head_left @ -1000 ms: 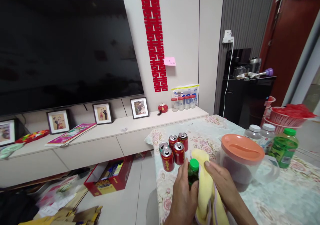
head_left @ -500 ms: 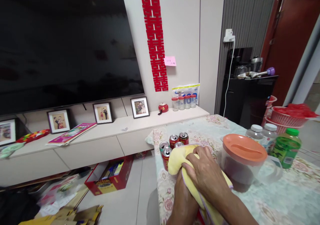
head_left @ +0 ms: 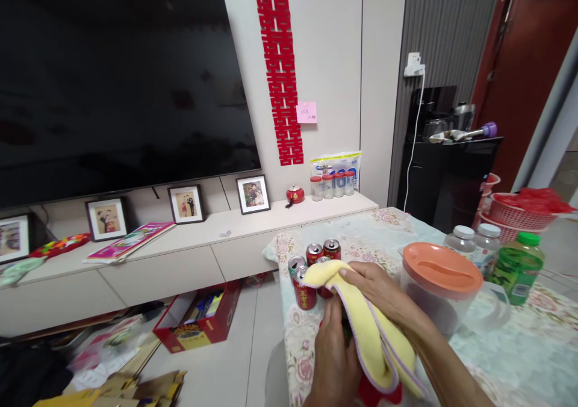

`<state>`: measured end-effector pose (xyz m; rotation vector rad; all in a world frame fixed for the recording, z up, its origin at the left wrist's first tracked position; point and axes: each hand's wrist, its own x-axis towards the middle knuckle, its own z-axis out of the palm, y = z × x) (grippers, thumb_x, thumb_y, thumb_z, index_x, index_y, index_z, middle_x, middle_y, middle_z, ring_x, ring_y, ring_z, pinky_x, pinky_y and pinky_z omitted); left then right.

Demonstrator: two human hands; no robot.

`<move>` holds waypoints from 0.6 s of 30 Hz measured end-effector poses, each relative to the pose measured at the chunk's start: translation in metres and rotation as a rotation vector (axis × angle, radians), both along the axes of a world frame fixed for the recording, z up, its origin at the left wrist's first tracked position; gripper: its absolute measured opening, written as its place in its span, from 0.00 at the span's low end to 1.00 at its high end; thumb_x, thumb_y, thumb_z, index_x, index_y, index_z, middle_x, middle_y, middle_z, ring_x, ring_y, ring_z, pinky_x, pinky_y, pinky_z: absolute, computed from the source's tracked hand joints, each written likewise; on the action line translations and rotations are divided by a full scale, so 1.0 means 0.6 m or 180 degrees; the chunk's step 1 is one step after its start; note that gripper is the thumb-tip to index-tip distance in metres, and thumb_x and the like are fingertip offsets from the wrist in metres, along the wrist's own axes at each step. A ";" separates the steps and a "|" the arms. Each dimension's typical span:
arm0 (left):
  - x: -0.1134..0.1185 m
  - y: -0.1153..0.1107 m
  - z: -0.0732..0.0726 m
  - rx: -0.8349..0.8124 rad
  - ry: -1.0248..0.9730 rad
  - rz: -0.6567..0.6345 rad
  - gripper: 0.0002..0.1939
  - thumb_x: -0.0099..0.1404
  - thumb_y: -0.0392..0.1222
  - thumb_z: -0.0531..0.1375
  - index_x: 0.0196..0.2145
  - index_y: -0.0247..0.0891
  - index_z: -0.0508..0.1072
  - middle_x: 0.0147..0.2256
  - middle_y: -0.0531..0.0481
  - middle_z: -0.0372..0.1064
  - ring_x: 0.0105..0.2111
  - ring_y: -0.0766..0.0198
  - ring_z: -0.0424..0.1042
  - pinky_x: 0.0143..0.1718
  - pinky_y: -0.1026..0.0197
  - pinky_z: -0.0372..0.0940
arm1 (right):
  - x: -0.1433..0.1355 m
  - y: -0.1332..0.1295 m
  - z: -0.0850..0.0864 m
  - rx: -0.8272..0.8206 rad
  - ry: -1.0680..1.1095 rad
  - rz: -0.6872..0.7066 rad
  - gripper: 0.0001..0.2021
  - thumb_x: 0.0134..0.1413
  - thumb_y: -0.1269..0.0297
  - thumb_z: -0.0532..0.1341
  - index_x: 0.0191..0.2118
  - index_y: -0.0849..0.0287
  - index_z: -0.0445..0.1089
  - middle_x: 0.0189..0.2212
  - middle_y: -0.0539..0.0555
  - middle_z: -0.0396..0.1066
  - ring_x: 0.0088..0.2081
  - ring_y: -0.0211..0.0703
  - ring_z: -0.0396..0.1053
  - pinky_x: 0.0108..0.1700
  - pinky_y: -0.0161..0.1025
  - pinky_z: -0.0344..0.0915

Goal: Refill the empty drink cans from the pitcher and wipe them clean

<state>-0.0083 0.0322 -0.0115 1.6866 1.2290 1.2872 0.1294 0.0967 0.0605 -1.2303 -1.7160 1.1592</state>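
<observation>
A yellow cloth (head_left: 361, 323) with a purple edge hangs from my right hand (head_left: 377, 286), whose fingers pinch its upper part. Below it, my left hand (head_left: 334, 356) curls around something mostly hidden by the fingers and the cloth; only dark and reddish bits of it show. Several drink cans (head_left: 306, 298), mostly red, stand grouped on the table just beyond my hands. The cloth's far end overlaps the nearest cans in view. Something red (head_left: 379, 393) shows beneath the cloth at the lower edge.
To the right on the floral tablecloth (head_left: 300, 350) stand a clear pitcher with an orange lid (head_left: 442, 268), white-capped jars (head_left: 463, 238) and a green-capped bottle (head_left: 519, 268). A low cabinet (head_left: 171, 256) runs along the wall. A red box (head_left: 198, 323) lies on the floor.
My hands have moved apart; before, the right hand pressed the cloth over the left. The cloth now hangs loosely from the right hand, uncovering the left fingers and more of the cans.
</observation>
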 end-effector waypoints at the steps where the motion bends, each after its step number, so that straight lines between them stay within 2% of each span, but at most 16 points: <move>1: -0.001 0.000 -0.002 -0.0118 0.0022 0.0038 0.29 0.65 0.43 0.60 0.64 0.36 0.65 0.63 0.35 0.69 0.62 0.44 0.69 0.62 0.49 0.64 | 0.004 0.004 -0.009 -0.0115 0.0127 0.0054 0.22 0.60 0.43 0.58 0.32 0.60 0.74 0.27 0.51 0.72 0.27 0.39 0.63 0.29 0.36 0.57; 5: -0.005 -0.005 0.000 -0.0460 0.0069 0.0109 0.27 0.64 0.41 0.59 0.61 0.37 0.65 0.57 0.38 0.74 0.56 0.46 0.73 0.58 0.50 0.65 | 0.025 0.016 -0.053 -0.0332 0.0540 0.0104 0.25 0.58 0.39 0.61 0.38 0.60 0.76 0.30 0.53 0.73 0.29 0.41 0.65 0.32 0.37 0.63; 10: -0.004 -0.009 0.011 -0.0372 0.0074 0.0108 0.26 0.61 0.39 0.59 0.57 0.36 0.68 0.57 0.38 0.69 0.60 0.48 0.68 0.63 0.50 0.60 | 0.036 0.017 -0.118 -0.0162 0.0731 0.0123 0.24 0.45 0.39 0.70 0.31 0.58 0.75 0.35 0.57 0.76 0.42 0.51 0.69 0.48 0.43 0.69; 15: -0.006 -0.004 0.018 -0.0405 0.0116 0.0112 0.28 0.59 0.40 0.59 0.58 0.34 0.70 0.53 0.38 0.68 0.58 0.47 0.68 0.63 0.48 0.60 | 0.023 -0.004 -0.184 -0.0347 0.0660 0.0104 0.27 0.51 0.36 0.63 0.28 0.60 0.75 0.26 0.54 0.73 0.34 0.48 0.68 0.39 0.43 0.69; 18: -0.015 0.003 0.021 -0.0421 0.0207 -0.0010 0.30 0.60 0.40 0.57 0.60 0.32 0.69 0.56 0.36 0.68 0.60 0.47 0.67 0.65 0.48 0.59 | 0.023 -0.014 -0.204 -0.0269 0.0412 -0.0132 0.25 0.48 0.38 0.65 0.24 0.59 0.73 0.24 0.53 0.72 0.30 0.46 0.67 0.35 0.41 0.68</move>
